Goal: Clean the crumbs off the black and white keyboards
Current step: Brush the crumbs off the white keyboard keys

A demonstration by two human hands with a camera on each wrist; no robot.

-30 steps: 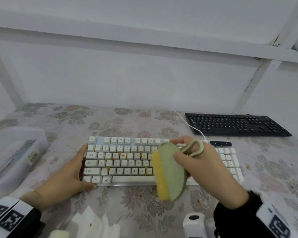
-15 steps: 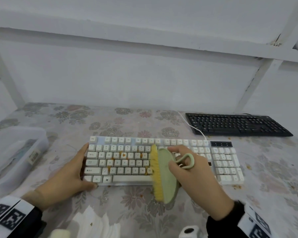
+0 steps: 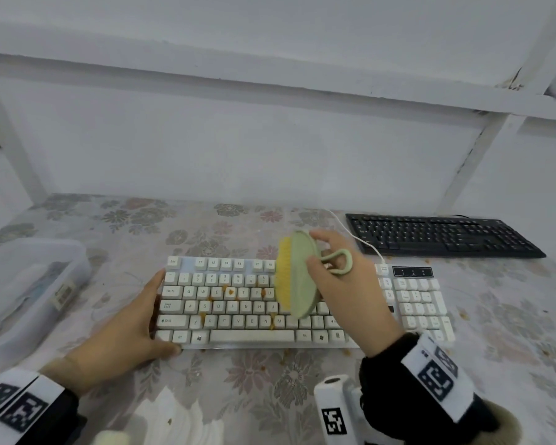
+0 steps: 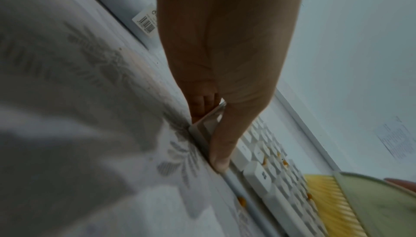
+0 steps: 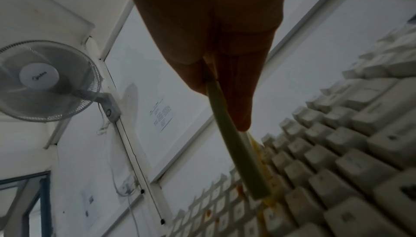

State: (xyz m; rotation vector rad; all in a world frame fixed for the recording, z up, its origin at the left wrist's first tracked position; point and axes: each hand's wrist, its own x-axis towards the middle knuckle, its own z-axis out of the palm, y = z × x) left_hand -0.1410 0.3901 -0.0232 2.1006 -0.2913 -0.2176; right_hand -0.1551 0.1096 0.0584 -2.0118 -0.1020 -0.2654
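Note:
The white keyboard (image 3: pixel 238 303) lies in the middle of the flowered tablecloth, with orange crumbs (image 3: pixel 230 292) among its letter keys. My left hand (image 3: pixel 156 313) holds its near left corner, thumb on the front edge and fingers (image 4: pixel 202 102) at the left end. My right hand (image 3: pixel 315 248) grips a green brush (image 3: pixel 297 274) by its back, near the loop handle. The yellow bristles face left over the upper and middle key rows, right of centre. The black keyboard (image 3: pixel 440 236) lies at the back right, untouched. The right wrist view shows the brush's edge (image 5: pixel 236 143) above the keys (image 5: pixel 349 152).
A clear plastic box (image 3: pixel 29 284) stands at the left. White paper (image 3: pixel 174 422) and a white tagged device (image 3: pixel 334 409) lie at the front edge. A white cable (image 3: pixel 360 239) runs back from the keyboard. Loose crumbs (image 3: pixel 345 351) dot the cloth. The wall stands close behind.
My right hand has carried the brush away from me, from the keyboard's front edge up to its top rows. My left hand has stayed on the corner.

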